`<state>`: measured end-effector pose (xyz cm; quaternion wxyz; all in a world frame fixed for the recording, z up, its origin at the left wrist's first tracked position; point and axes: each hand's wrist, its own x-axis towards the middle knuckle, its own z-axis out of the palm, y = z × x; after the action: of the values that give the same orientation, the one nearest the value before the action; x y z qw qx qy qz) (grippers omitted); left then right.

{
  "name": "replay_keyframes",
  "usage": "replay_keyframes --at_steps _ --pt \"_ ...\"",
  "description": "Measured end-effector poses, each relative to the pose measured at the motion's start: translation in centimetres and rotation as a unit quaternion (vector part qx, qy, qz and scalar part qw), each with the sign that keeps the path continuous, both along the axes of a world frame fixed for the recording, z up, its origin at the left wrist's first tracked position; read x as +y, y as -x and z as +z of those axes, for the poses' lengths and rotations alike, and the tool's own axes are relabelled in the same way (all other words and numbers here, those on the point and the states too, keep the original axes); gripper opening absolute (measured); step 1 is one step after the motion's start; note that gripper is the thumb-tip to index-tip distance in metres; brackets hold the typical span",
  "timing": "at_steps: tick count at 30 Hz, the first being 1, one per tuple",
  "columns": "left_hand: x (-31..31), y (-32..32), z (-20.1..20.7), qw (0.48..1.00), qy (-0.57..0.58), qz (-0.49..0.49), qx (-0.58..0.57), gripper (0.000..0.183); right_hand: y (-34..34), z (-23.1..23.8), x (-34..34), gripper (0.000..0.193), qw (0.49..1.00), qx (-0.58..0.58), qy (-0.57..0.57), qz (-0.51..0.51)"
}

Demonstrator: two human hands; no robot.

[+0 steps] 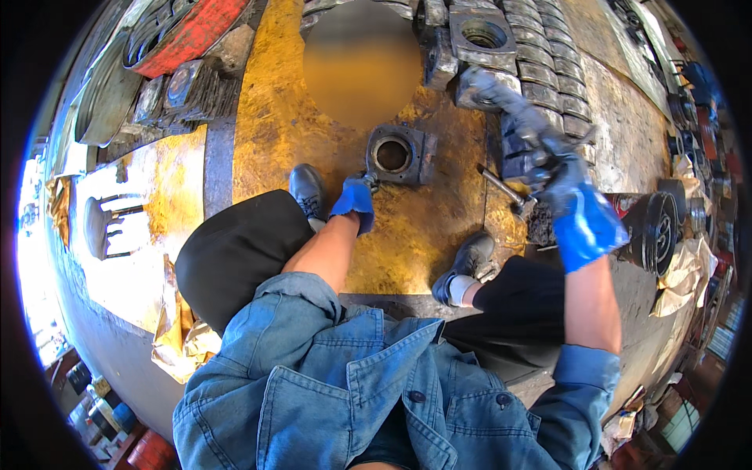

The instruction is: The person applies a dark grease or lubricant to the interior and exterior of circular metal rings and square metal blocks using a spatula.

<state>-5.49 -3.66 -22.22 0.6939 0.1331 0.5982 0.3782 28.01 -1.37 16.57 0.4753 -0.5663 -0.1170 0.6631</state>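
On the oily yellow floor plate [270, 102] lies a square metal housing block [417, 167] with a round bore facing up. My left hand [356, 196], in a blue-cuffed glove, is at its lower left corner. Its fingers are mostly hidden, so whether they grip anything is unclear. To the right, my raised right hand [562, 176] wears a dark-palmed glove with a blue cuff. It is closed around a long grey tool [509, 106], smeared by motion, which points up and left toward the stacked parts. A hammer [501, 186] lies just left of that hand.
Another bored housing [482, 35] sits at the far right beside rows of stacked ribbed metal parts [552, 59]. Far left are a red curved band [192, 35] and stacked plates [192, 86]. A dark round can [654, 227] stands at the right. My shoes [307, 190] flank the work area.
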Motion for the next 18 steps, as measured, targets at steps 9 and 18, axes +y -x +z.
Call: replay_keyframes --at_steps 9,18 --pt "-1.6 0.8 2.2 0.924 -0.075 -0.212 0.308 0.023 -19.3 6.7 -16.5 0.032 0.990 -0.043 -0.128 -0.051" --pt "-1.9 3.2 0.0 0.844 -0.220 -0.369 0.321 0.032 -24.2 -8.9 -42.7 0.035 0.908 -0.257 -0.003 -0.332"
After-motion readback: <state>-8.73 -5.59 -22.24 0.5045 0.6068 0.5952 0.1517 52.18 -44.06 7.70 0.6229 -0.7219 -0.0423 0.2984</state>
